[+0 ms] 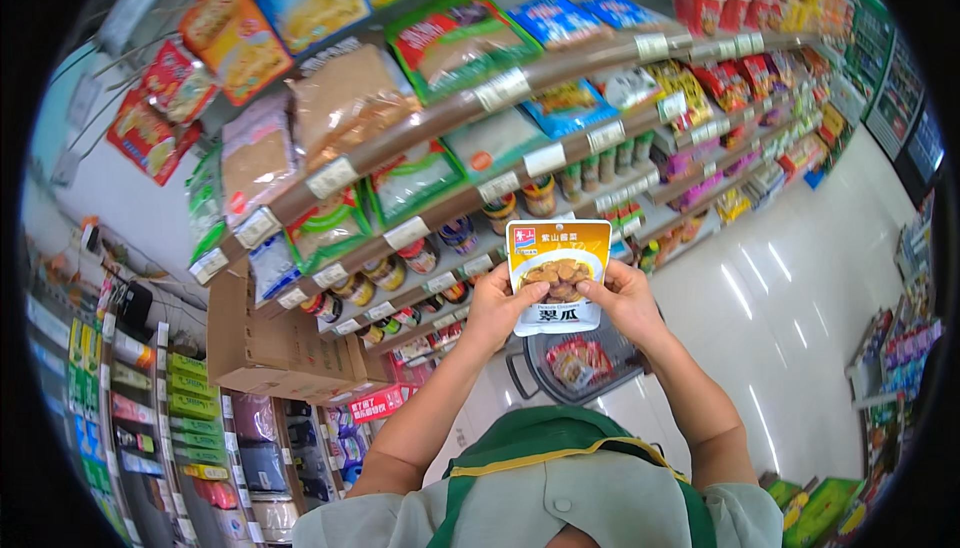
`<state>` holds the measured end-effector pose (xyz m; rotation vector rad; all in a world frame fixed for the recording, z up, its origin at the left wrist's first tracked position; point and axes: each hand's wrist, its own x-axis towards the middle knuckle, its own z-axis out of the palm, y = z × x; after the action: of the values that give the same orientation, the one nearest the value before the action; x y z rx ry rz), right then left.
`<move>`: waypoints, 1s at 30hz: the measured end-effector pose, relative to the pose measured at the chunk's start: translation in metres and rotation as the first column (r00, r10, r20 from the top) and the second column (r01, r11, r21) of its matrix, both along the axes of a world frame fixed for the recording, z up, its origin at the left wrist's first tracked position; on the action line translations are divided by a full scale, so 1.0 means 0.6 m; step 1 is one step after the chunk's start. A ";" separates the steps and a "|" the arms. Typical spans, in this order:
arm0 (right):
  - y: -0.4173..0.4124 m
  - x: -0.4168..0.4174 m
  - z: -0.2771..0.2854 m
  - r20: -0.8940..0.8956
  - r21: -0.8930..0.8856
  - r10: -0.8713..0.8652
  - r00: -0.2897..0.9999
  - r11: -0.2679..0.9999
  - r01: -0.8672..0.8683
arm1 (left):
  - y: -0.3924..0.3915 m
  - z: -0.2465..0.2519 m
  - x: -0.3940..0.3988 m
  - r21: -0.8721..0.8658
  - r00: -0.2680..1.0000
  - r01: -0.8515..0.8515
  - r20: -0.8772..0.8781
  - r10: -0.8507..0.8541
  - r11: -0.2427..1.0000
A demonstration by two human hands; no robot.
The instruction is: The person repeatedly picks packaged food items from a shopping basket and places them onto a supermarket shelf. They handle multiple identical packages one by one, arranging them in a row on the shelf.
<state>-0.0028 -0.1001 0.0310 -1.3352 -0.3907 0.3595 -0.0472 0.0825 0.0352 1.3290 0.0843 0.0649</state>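
Observation:
Both my hands hold up one pouch of pickled cucumber (559,266), yellow above and white below, upright in front of me. My left hand (502,304) grips its left edge, thumb on the front. On the right edge is my right hand (626,300), its thumb likewise across the front; the fingers behind the pouch are hidden. Below the pouch, a dark grey basket (534,379) with a handle stands near the floor, and red and white packets (581,362) lie inside it.
Tiered shelves (420,135) ahead carry bagged dry goods, jars (420,255) and snack packets. A cardboard box (262,345) sits at their left end. More stocked racks (165,413) stand at lower left and far right. Glossy floor (757,285) runs along the right, towards glass-door coolers (900,97).

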 end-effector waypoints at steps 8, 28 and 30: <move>0.063 0.007 0.163 0.304 0.044 0.150 0.941 0.984 -0.171 | 0.054 0.162 -0.041 0.167 0.920 -0.130 0.387 0.057 0.977; 0.310 0.027 0.737 0.894 0.246 -0.155 0.420 0.954 -0.170 | 0.235 0.738 -0.087 0.319 0.460 -0.704 0.886 0.065 0.635; 0.349 0.043 0.774 0.876 0.246 -0.132 0.463 0.950 -0.194 | 0.261 0.777 -0.077 0.312 0.460 -0.744 0.880 0.114 0.591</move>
<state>0.0229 0.1092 0.4957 -1.0925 -1.3206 -0.4405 -0.0934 0.2390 0.5014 1.8620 -0.3942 1.3308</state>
